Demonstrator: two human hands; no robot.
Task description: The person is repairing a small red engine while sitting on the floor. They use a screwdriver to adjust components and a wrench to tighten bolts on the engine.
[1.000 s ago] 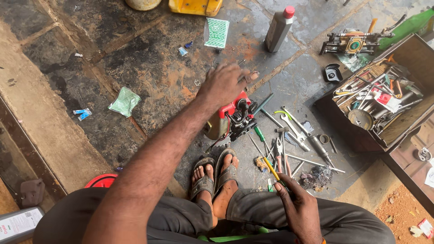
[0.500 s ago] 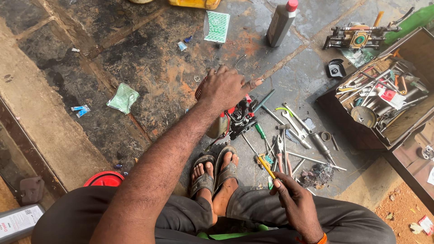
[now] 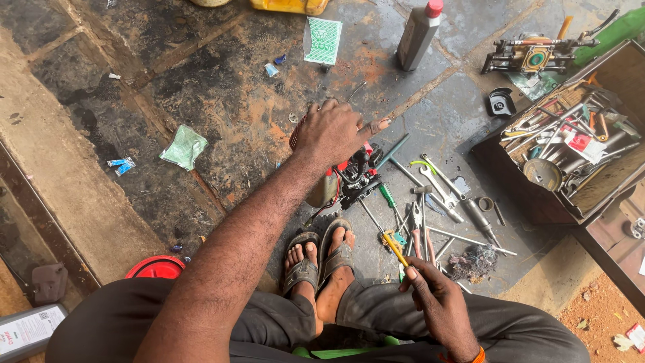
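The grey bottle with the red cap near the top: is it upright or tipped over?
Upright. The grey bottle stands on its base on the stone floor, with its red cap on top and pointing up toward the camera.

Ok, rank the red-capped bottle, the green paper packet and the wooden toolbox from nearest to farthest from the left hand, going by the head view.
1. Green paper packet: straight beyond the left hand, nearest.
2. Red-capped bottle: beyond the hand and to its right, slightly farther than the packet.
3. Wooden toolbox: far right edge, clearly farthest.
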